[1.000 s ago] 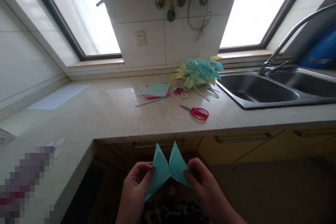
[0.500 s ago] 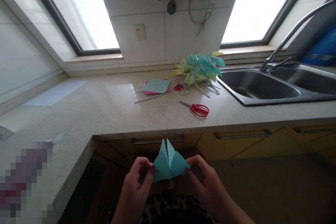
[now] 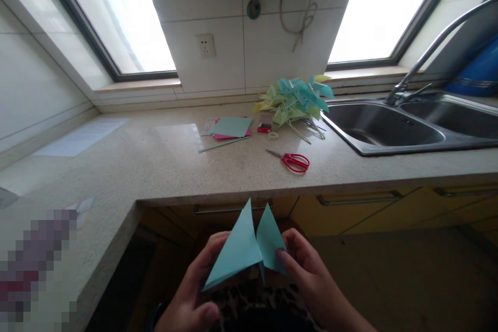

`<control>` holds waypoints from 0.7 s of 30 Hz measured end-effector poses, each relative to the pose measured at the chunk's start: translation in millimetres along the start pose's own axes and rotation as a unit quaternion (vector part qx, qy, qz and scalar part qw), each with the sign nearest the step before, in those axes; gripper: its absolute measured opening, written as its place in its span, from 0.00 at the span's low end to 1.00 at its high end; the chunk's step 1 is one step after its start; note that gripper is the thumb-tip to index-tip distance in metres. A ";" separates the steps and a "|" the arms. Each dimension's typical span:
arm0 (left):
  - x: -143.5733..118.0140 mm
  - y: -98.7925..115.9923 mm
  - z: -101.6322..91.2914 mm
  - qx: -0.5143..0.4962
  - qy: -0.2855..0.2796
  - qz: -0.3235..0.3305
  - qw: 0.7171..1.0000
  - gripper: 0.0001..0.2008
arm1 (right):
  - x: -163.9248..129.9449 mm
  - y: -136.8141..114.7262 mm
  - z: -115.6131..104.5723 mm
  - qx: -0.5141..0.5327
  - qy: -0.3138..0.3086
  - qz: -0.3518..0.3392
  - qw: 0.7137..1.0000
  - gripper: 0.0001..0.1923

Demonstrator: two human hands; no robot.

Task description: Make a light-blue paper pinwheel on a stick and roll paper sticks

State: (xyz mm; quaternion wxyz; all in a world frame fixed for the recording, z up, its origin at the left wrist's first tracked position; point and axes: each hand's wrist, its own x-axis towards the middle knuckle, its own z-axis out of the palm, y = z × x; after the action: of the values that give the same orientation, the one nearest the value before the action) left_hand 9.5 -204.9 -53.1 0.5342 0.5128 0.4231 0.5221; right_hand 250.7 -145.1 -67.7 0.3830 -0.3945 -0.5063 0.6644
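Observation:
A light teal sheet of paper (image 3: 238, 254), cut and folded into pointed flaps, is held over my lap in front of the counter. My right hand (image 3: 307, 264) pinches its right flap, thumb in front and fingers behind. Behind the left edge of the paper lie the fingers of my left hand (image 3: 194, 282); their tips are hidden. The left thumb stands away from the paper, so that hand is open against it.
On the counter (image 3: 167, 166) lie red-handled scissors (image 3: 293, 161), stacked coloured paper squares (image 3: 232, 127), a thin stick (image 3: 223, 144), a small red box (image 3: 265, 124), a tape roll (image 3: 273, 136) and a pile of paper pinwheels (image 3: 298, 96). A double sink (image 3: 363, 154) is at right.
The paper has turned and its flaps have spread wider. My left thumb has let go of the left corner and moved down, while my right hand still pinches the right side.

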 end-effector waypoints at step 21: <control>14.4 -17.3 18.9 -0.027 0.201 -0.123 0.971 0.19 | -4.1 3.3 6.6 0.046 0.031 0.004 0.998 0.17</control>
State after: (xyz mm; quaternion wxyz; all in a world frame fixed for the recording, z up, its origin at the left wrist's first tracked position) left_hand 31.7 -191.4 -66.9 0.5118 0.3269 0.5674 0.5560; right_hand 245.9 -152.0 -69.2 0.4132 -0.3989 -0.4618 0.6759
